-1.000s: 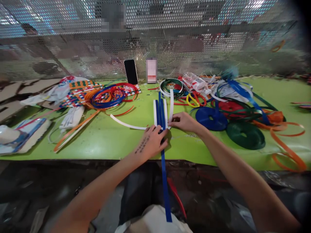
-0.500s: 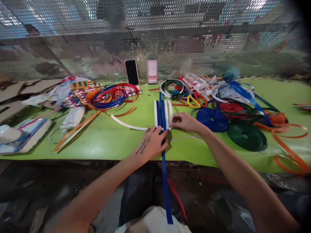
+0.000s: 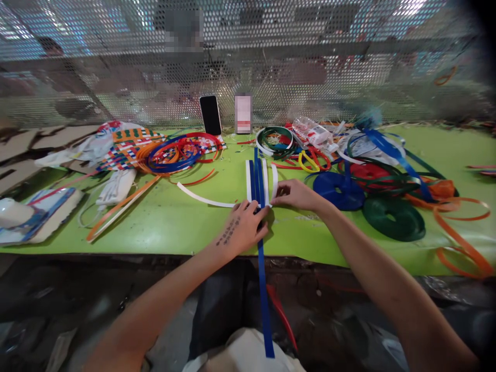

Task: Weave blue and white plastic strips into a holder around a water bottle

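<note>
Dead centre on the green table (image 3: 170, 227), blue strips (image 3: 256, 181) line up with white strips (image 3: 248, 181): that much looks done. Here's the left hand (image 3: 241, 225) over their near ends, fingers loosely spread, grip unclear. At three o'clock the right hand (image 3: 291, 196) pinches a curved white strip (image 3: 275, 178), standing apart, apparently unfinished. Toward nine, a crosswise strip (image 3: 205, 199) trails loose; beyond three, a blue roll (image 3: 329, 194).

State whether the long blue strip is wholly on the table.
Partly off: the blue strip runs from the left hand beyond the green table.
</note>
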{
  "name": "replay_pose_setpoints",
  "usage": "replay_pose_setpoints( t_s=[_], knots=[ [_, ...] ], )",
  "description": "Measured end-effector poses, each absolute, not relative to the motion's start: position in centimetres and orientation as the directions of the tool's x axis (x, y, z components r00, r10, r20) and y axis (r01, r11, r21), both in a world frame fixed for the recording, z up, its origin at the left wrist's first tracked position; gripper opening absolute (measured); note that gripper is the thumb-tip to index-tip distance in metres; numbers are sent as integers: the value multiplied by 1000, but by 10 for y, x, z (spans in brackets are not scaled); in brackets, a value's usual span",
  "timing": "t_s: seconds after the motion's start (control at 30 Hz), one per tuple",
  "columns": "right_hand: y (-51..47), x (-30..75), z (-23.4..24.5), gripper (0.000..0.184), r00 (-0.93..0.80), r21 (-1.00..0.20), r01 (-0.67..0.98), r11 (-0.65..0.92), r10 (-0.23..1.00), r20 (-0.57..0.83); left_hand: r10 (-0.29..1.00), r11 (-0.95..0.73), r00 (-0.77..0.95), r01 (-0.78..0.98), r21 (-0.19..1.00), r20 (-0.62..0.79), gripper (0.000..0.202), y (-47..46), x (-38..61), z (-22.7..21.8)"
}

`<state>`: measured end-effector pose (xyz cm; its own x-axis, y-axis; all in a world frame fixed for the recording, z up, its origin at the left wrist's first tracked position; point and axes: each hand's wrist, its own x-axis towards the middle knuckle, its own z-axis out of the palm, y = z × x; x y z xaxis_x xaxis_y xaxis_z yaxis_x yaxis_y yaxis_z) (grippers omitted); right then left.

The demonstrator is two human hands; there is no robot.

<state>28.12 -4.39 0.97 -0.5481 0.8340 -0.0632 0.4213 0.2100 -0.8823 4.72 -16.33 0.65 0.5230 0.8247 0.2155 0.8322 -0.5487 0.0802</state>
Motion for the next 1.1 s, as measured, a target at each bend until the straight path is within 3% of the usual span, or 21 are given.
replay_pose_setpoints(
  t_s=[0.43, 0.67, 0.93, 1.1],
  knots=[
    [-52, 269, 3, 28, -438, -825, 512, 239, 899, -11, 829, -548, 525, 831, 91, 196, 49, -165, 46, 10],
    [-56, 268, -2, 36, -406, -781, 569, 257, 914, 6, 832, -542, 517, 834, 100, 203, 51, -164, 47, 6],
    [-53, 269, -2, 36, -420, -804, 546, 236, 907, -19, 839, -534, 511, 840, 101, 187, 63, -164, 47, 6],
    [-52, 269, -1, 40, -423, -812, 540, 220, 906, -35, 834, -543, 522, 834, 100, 176, 60, -164, 47, 9]
  ],
)
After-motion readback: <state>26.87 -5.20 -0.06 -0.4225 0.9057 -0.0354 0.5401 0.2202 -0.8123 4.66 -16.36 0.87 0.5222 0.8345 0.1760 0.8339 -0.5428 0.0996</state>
